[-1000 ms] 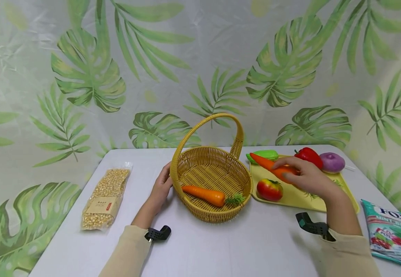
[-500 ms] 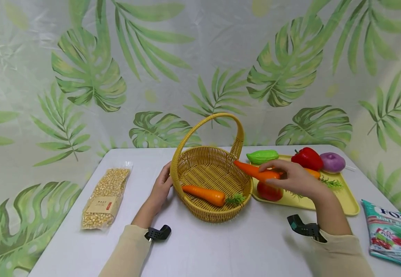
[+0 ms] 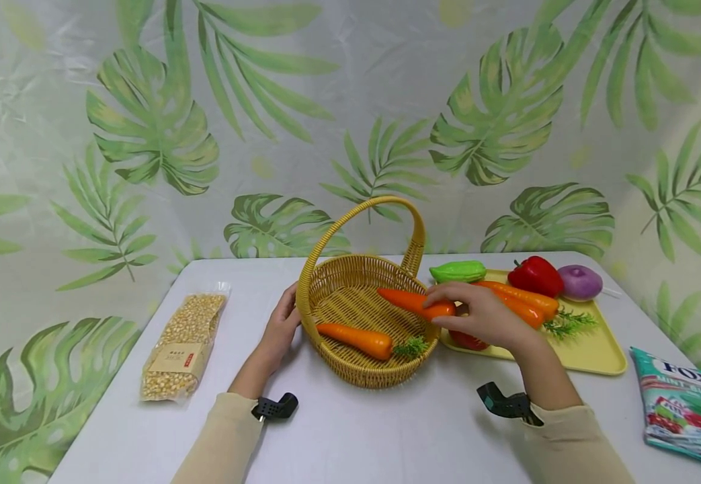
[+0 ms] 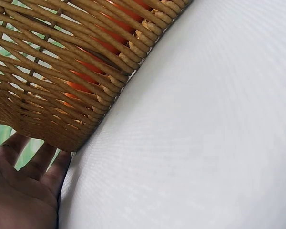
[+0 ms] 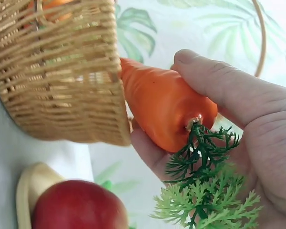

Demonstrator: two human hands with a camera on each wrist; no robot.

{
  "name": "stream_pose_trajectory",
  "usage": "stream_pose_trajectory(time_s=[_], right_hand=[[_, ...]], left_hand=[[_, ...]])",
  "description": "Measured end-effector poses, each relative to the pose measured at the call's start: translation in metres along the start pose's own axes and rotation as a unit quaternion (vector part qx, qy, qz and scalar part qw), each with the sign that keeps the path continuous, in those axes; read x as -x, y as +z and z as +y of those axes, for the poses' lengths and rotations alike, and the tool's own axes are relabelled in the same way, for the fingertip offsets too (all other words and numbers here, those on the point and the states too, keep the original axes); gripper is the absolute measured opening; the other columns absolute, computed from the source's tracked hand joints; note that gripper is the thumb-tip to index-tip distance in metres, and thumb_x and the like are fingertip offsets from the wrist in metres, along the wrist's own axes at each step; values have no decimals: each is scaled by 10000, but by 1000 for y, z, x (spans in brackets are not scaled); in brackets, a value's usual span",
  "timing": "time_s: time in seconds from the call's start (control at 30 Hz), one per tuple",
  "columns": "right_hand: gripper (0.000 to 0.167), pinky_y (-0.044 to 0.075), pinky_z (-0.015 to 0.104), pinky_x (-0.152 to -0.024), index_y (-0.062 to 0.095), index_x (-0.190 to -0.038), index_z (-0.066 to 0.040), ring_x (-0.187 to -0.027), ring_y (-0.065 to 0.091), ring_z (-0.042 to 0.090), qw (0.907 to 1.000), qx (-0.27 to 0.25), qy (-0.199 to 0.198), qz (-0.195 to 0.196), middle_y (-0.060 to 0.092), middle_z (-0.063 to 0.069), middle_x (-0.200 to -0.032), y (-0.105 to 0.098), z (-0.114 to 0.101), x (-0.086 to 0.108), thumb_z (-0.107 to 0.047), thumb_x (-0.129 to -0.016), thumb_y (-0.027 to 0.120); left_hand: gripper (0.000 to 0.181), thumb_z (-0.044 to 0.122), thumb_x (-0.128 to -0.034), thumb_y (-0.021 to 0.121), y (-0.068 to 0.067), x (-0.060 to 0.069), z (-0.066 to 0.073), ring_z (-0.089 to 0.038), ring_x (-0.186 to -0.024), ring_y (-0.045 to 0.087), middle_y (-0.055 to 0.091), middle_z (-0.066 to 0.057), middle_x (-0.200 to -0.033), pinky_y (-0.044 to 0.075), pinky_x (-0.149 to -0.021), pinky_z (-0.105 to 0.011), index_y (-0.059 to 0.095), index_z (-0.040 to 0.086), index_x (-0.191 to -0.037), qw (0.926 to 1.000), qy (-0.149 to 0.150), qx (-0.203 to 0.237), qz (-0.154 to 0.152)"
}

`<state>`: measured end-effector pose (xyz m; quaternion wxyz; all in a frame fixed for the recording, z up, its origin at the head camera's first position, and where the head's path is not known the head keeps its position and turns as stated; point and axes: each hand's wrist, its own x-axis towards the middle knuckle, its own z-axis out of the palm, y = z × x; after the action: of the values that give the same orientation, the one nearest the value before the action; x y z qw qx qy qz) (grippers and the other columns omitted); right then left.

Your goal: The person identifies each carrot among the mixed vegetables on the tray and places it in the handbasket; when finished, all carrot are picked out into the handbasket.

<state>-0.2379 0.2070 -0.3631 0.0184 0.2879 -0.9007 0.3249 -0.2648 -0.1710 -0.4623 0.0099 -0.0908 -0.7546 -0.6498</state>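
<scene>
right hand has shifted from yellow tray to wicker basket, thumb and fingers pinching leafy-topped carrot, so carrot's over the rim, unreleased; left hand touches basket, fingers spread

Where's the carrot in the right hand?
Head view, just right of centre: the held carrot is gripped by the right hand, its tip over the inside of the wicker basket, beyond the loose carrot lying there.
</scene>
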Motion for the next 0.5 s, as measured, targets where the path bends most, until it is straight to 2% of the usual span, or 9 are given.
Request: stream_pose_trajectory(time_s=[0.17, 0.33, 0.4, 0.5], right_hand=[[280, 548, 323, -918, 708, -1149, -269, -1307, 548, 285, 9997, -176, 28, -149, 635, 19, -1358, 4, -5, -4, -224, -880, 768], [306, 562, 362, -900, 698, -1178, -250, -1363, 494, 326, 9985, -459, -128, -268, 616, 22, -1375, 9, -10, -7, -159, -890, 748], [300, 541, 442, -981, 695, -1180, -244, -1401, 455, 351, 9978, -528, -196, -342, 620, 23, -1367, 13, -10, -9, -144, -900, 734], [288, 436, 547, -1103, 689, -1194, -245, -1422, 436, 353, 9971, -515, -251, -495, 620, 27, -1367, 20, -10, -11, -154, -922, 711]], left_hand=[[475, 371, -1031, 497, -1, -1, 1, -186, -1504, 297, 373, 86, -1586, 344, -1180, -518, 388, 375, -1493, 10000, 11, -32, 13], [482, 377, -1027, 502, -1, -1, 1, -186, -1508, 293, 371, 89, -1588, 344, -1180, -522, 385, 378, -1495, 10000, 3, -41, 21], [488, 367, -1028, 500, -1, -1, 0, -191, -1515, 281, 361, 83, -1596, 335, -1188, -523, 379, 373, -1501, 10000, -26, -33, 21], [491, 331, -1034, 496, 0, -1, -1, -208, -1522, 270, 351, 60, -1606, 328, -1193, -530, 373, 348, -1508, 10000, -48, 26, 0]])
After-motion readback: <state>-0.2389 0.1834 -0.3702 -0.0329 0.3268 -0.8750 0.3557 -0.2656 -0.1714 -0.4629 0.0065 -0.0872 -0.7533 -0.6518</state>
